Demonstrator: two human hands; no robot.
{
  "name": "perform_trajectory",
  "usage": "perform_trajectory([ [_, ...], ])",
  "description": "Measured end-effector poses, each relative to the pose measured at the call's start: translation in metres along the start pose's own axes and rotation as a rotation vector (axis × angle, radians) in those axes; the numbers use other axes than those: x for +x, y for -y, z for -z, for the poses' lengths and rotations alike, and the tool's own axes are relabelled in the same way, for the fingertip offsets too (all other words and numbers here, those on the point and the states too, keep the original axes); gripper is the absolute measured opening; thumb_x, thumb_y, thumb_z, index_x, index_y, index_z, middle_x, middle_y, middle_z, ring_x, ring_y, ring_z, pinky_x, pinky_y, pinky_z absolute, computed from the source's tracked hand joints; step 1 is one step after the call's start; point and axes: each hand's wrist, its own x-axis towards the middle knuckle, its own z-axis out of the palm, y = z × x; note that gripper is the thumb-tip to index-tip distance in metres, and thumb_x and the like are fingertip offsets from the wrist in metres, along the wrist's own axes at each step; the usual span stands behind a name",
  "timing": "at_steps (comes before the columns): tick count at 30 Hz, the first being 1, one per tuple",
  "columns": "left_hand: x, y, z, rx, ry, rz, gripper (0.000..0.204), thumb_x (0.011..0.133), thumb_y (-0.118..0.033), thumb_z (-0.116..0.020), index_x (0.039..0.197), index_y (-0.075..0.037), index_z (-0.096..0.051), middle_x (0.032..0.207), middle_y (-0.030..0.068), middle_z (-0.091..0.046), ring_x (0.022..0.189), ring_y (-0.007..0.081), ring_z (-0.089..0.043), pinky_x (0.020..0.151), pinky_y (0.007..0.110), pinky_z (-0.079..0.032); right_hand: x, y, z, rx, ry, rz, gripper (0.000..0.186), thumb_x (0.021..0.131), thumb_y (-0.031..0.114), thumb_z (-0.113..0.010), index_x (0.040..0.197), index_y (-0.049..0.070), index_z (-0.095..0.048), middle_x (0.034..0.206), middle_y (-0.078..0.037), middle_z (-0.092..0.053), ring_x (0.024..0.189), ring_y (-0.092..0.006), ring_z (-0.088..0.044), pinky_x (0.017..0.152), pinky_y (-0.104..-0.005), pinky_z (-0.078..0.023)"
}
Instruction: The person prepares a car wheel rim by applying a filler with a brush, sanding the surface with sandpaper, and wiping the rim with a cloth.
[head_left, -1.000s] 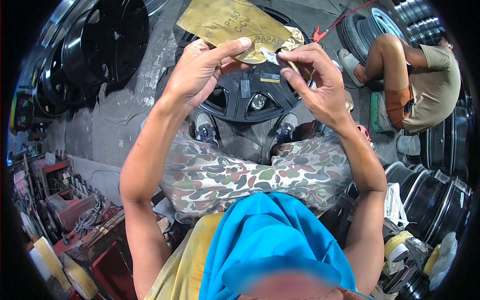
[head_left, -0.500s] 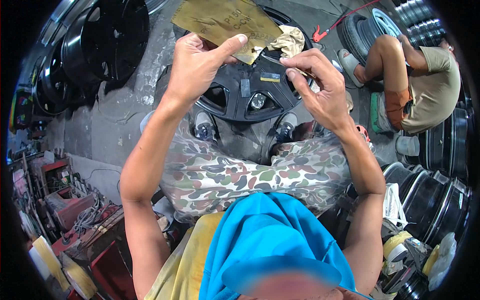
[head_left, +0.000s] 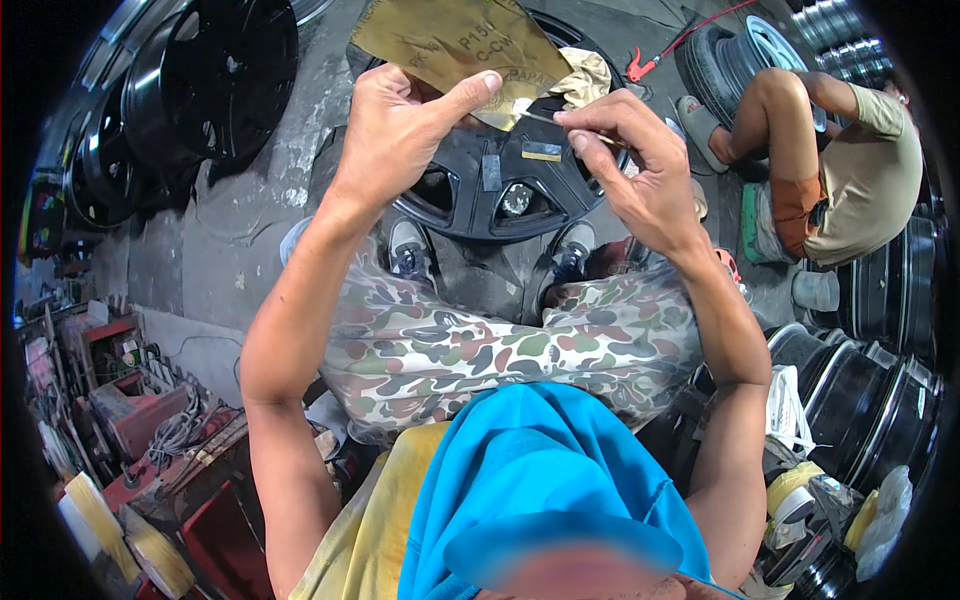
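Observation:
My left hand (head_left: pixel 400 125) is closed on a brown sheet of sandpaper (head_left: pixel 455 40), thumb on top near its lower edge. My right hand (head_left: pixel 640 165) pinches a slim metal tool (head_left: pixel 542 119); its exact kind is unclear. The tool's tip meets a small whitish dab (head_left: pixel 521 106) at the sheet's near corner. Both hands are raised above a black wheel rim (head_left: pixel 470 212) lying flat between my feet. On the rim lie a grey flat piece (head_left: pixel 490 172), a small yellow-edged block (head_left: pixel 541 152) and a crumpled beige cloth (head_left: pixel 586 78).
At the right, another person (head_left: pixel 865 170) sits beside a tyre (head_left: pixel 706 68). A red air gun (head_left: pixel 642 66) with its hose lies beyond the rim. Black wheels (head_left: pixel 215 80) stand at the left, more rims (head_left: pixel 870 410) at the right. Red machinery (head_left: pixel 145 420) is at the lower left.
The sandpaper has shifted slightly to the right. My right hand has moved a little up and left, turning the tool so that it looks thinner, its tip at the dab.

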Motion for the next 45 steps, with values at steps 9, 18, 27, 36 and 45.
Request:
perform_trajectory([
  [9,0.000,0.002,0.002,-0.042,0.013,0.061,0.024,0.094,-0.018,-0.078,0.112,-0.002,-0.075,0.104,0.0029,-0.075,0.093,0.0064,-0.067,0.074,0.020,-0.055,0.001,0.001,-0.002,0.055,-0.032,-0.034,0.017,0.093,0.001,-0.069,0.108,0.003,-0.075,0.094,-0.005,-0.067,0.077,-0.0120,-0.061,0.064,-0.0259,-0.050],
  [18,-0.002,0.000,-0.002,-0.190,0.055,0.126,0.027,0.096,-0.017,-0.075,0.117,0.000,-0.070,0.107,0.0050,-0.073,0.092,0.0061,-0.067,0.078,0.022,-0.056,-0.003,-0.002,-0.004,0.083,0.005,-0.101,0.015,0.094,0.002,-0.069,0.108,0.002,-0.075,0.091,-0.005,-0.066,0.077,-0.0117,-0.062,0.068,-0.0255,-0.050],
  [27,0.000,0.005,0.007,-0.249,0.055,0.167,0.026,0.095,-0.013,-0.075,0.117,0.000,-0.069,0.109,0.0068,-0.072,0.094,0.0088,-0.068,0.080,0.024,-0.058,-0.006,0.002,0.002,0.486,0.209,-0.416,0.019,0.101,0.009,-0.064,0.116,-0.001,-0.071,0.098,-0.004,-0.070,0.081,-0.0081,-0.062,0.074,-0.0236,-0.051],
  [36,-0.001,-0.006,0.001,-0.440,0.125,0.254,0.036,0.095,-0.013,-0.074,0.124,0.005,-0.062,0.114,0.0143,-0.073,0.101,0.0193,-0.073,0.087,0.027,-0.062,0.000,-0.002,0.005,0.426,-0.098,-0.023,0.026,0.094,-0.002,-0.071,0.120,-0.001,-0.069,0.120,-0.009,-0.065,0.108,-0.0153,-0.068,0.096,-0.0284,-0.055],
  [45,-0.001,-0.006,0.004,-0.537,0.208,0.256,0.038,0.097,-0.011,-0.070,0.124,0.013,-0.059,0.117,0.0228,-0.070,0.106,0.0290,-0.074,0.089,0.027,-0.064,-0.005,-0.003,0.007,0.183,-0.091,-0.003,0.029,0.089,-0.002,-0.075,0.117,0.004,-0.073,0.116,-0.007,-0.067,0.103,-0.0133,-0.068,0.083,-0.0262,-0.057],
])
